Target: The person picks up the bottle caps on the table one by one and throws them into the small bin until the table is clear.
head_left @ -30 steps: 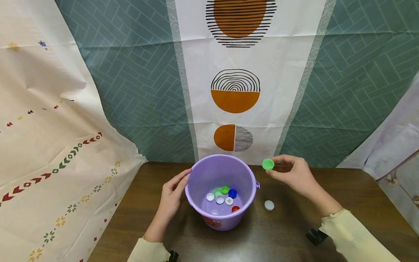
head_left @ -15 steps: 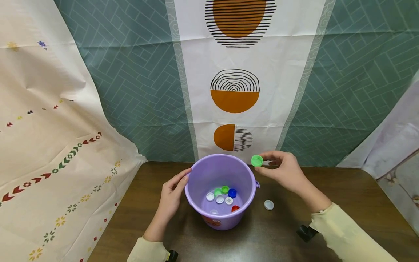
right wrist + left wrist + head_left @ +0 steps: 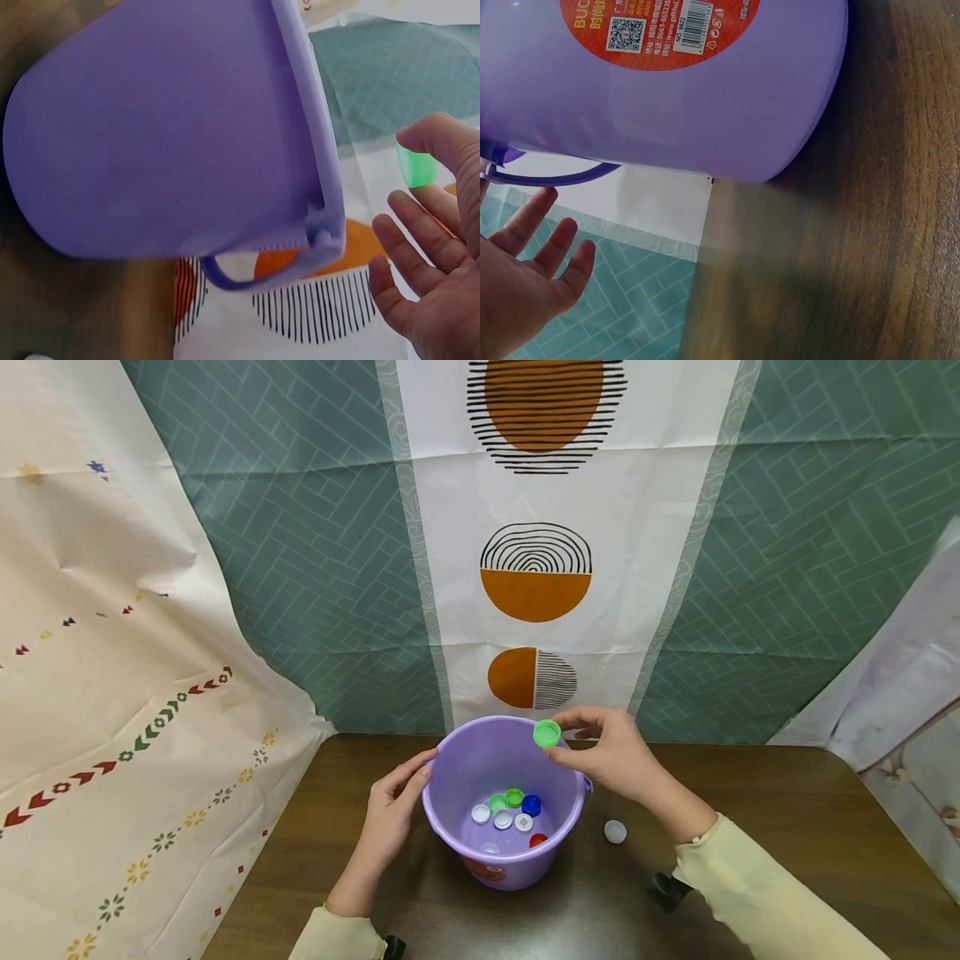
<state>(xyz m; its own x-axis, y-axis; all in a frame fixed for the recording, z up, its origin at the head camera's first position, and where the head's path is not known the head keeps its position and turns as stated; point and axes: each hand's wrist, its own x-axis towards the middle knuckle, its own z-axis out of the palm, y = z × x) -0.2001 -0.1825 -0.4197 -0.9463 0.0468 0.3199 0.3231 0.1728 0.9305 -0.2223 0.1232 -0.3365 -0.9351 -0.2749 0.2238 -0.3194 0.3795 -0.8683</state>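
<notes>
A purple bucket stands upright on the table, with several plastic bottle caps on its bottom. My left hand holds the bucket's left rim with thumb and index finger; in the left wrist view its other fingers spread loosely beside the bucket handle. Between thumb and fingertips, my right hand pinches a green bottle cap just over the bucket's far right rim. The right wrist view shows the same green cap partly covered by the thumb.
On the brown wooden table, a whitish bottle cap lies right of the bucket. Inside the bucket are a blue cap, a red cap, and several white and green ones. A patterned cloth hangs behind the table.
My right hand has moved left with the green bottle cap, from beside the bucket to over its rim. My left hand has stayed on the bucket's rim.
</notes>
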